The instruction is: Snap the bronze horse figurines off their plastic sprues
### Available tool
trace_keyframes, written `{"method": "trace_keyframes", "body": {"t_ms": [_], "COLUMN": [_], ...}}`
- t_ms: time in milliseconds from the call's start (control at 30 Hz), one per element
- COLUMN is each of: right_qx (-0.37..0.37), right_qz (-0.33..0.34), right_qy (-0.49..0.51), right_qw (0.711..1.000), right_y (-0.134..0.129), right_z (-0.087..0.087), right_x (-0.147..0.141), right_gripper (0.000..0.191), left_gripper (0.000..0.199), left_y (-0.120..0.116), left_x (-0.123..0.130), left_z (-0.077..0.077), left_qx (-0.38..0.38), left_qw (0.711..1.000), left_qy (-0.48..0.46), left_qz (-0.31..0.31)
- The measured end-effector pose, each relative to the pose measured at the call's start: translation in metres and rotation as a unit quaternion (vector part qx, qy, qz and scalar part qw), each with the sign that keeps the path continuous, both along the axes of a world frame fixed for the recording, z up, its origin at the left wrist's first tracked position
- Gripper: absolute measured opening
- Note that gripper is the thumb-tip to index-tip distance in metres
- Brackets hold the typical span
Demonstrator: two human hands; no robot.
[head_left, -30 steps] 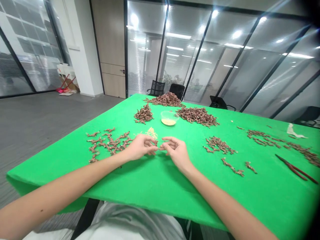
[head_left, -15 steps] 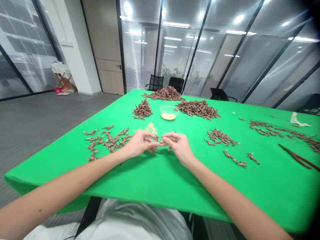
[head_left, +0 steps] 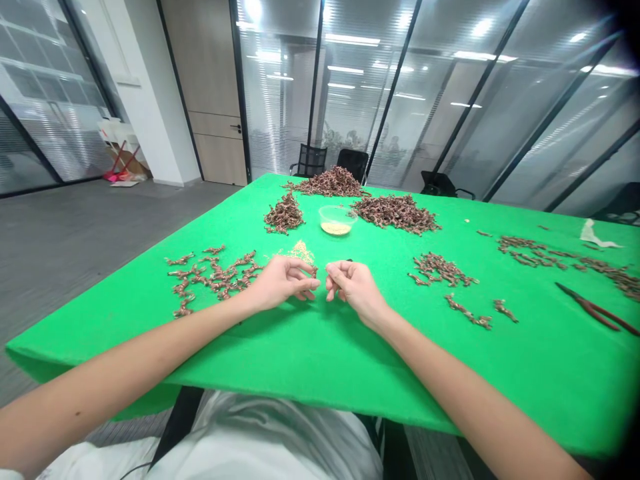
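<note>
My left hand (head_left: pixel 286 281) is closed on a small brown twisted piece (head_left: pixel 314 272), which shows at its fingertips. Just to the right, my right hand (head_left: pixel 353 287) has its thumb and fingers pinched together; what they hold, if anything, is too small to make out. A narrow gap separates the two hands. Beyond my left hand lies a little heap of pale yellow grains (head_left: pixel 301 252). Behind it stands a clear bowl (head_left: pixel 338 221) with pale grains at the bottom. Scattered brown twisted pieces (head_left: pixel 220 275) lie left of my left hand.
Large piles of brown pieces (head_left: pixel 395 213) sit at the back of the green table (head_left: pixel 280 360). Smaller groups (head_left: pixel 443 269) are on the right, with red-handled pliers (head_left: pixel 595 311) and a crumpled white tissue (head_left: pixel 595 235). Black chairs (head_left: pixel 353 163) stand behind the table.
My right hand has drawn slightly away from my left, opening a gap between their fingertips, and its fingers are now more curled. The view has shifted slightly.
</note>
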State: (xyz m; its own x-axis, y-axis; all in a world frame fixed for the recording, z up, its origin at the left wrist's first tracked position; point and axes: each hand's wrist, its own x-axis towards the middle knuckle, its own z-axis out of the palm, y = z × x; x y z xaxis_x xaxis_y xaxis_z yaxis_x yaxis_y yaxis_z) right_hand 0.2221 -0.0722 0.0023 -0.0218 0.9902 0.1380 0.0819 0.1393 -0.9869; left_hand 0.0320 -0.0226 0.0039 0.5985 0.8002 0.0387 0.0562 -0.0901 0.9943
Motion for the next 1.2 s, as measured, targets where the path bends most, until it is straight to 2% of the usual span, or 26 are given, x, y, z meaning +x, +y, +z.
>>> {"method": "trace_keyframes", "body": {"t_ms": [333, 667, 900, 1200], "right_qx": [0.039, 0.073, 0.071, 0.085], "right_qz": [0.022, 0.018, 0.023, 0.017], "right_qy": [-0.033, -0.078, -0.103, -0.132], "right_qw": [0.998, 0.994, 0.992, 0.987], "right_y": [0.0008, -0.0080, -0.0083, -0.0092], "right_z": [-0.0045, 0.0036, 0.0011, -0.0007], "right_x": [-0.0011, -0.0009, -0.0025, -0.0032], "right_gripper": [0.053, 0.046, 0.044, 0.034], "left_gripper": [0.056, 0.059, 0.052, 0.054], "left_y": [-0.0025, -0.0029, -0.0054, -0.0065], "left_x": [-0.0012, -0.0011, -0.0023, -0.0010], "left_z": [0.0040, 0.0020, 0.0063, 0.0068], "left_qx": [-0.034, -0.023, -0.020, -0.043], "left_qw": [0.999, 0.996, 0.998, 0.998], "left_qy": [-0.011, -0.025, -0.002, -0.011], "left_qz": [-0.018, -0.087, -0.064, -0.049]}}
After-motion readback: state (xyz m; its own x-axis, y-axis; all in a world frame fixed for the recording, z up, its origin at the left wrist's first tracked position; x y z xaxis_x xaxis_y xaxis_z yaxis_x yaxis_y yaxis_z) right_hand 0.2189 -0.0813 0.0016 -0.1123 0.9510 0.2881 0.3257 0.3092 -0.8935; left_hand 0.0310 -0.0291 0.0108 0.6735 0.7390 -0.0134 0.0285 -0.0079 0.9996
